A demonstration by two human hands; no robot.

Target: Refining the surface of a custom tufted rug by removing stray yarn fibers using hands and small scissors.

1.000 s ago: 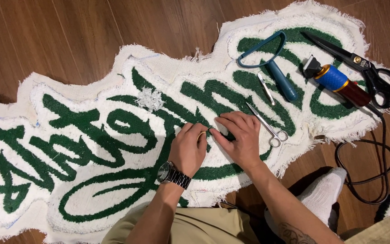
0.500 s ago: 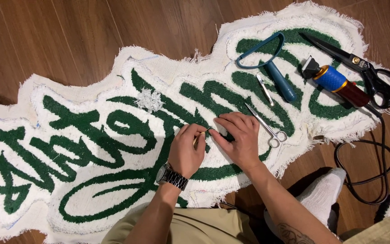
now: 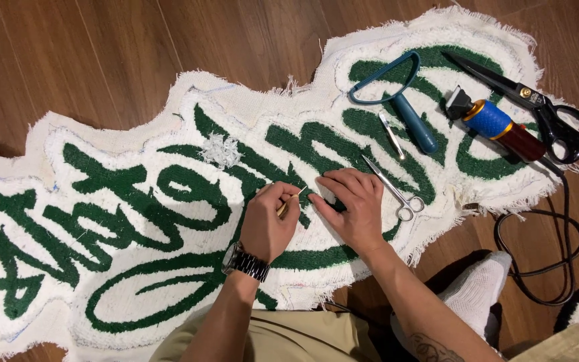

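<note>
Two hands work close together on a white rug (image 3: 169, 144) with green lettering, which lies flat on a brown wooden floor (image 3: 88, 60). The left hand (image 3: 267, 221) has its fingers curled closed and pinches a thin, pale stick-like tool (image 3: 291, 201) between thumb and fingertips; the tip of the tool points to the right, at the rug pile. A dark metal watch (image 3: 244, 261) sits on the left wrist. The right hand (image 3: 351, 206) is just beside it, open and palm down, with the fingers spread and pressed flat on the rug. Both forearms come up from the lower edge of the view, over beige trousers.

To the right of the hands, small silver scissors (image 3: 394, 189) lie on the rug, almost touching the right hand. Further right lie tweezers (image 3: 391, 135), a blue-handled tool with a loop head (image 3: 400, 95), a blue and dark red electric trimmer (image 3: 497, 124) and big black scissors (image 3: 531, 97). A black cable (image 3: 557, 234) curls on the floor beside a white sock (image 3: 480, 291).
</note>
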